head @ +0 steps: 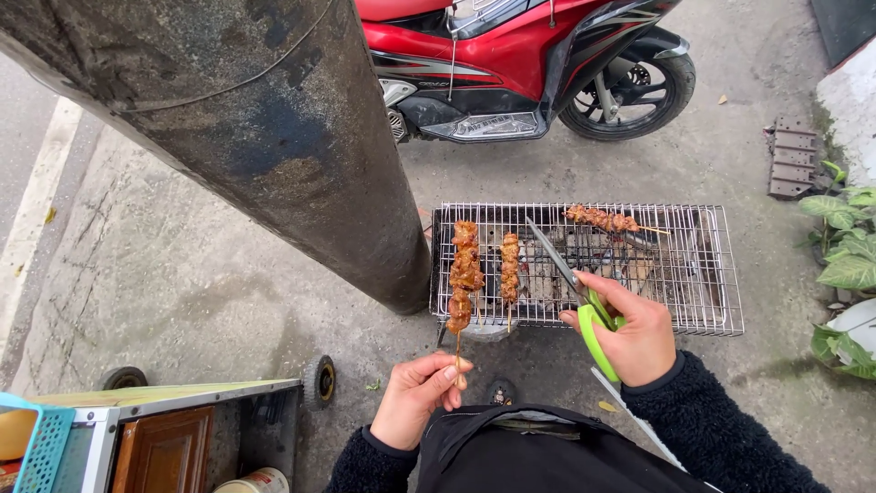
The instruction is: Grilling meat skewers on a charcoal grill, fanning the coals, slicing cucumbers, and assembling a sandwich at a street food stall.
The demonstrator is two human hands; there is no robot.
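Note:
My left hand pinches the wooden end of a meat skewer that lies on the left part of a wire grill rack over charcoal. My right hand holds green-handled scissors, their metal blades pointing up-left over the rack. A second skewer lies just right of the first. A third skewer lies crosswise near the rack's far edge. Dark fleece sleeves cover both of my wrists.
A thick dark pole leans across the left, touching the ground beside the grill. A red scooter stands behind. A small wheeled cart with a blue basket is at lower left. Green plants grow at right.

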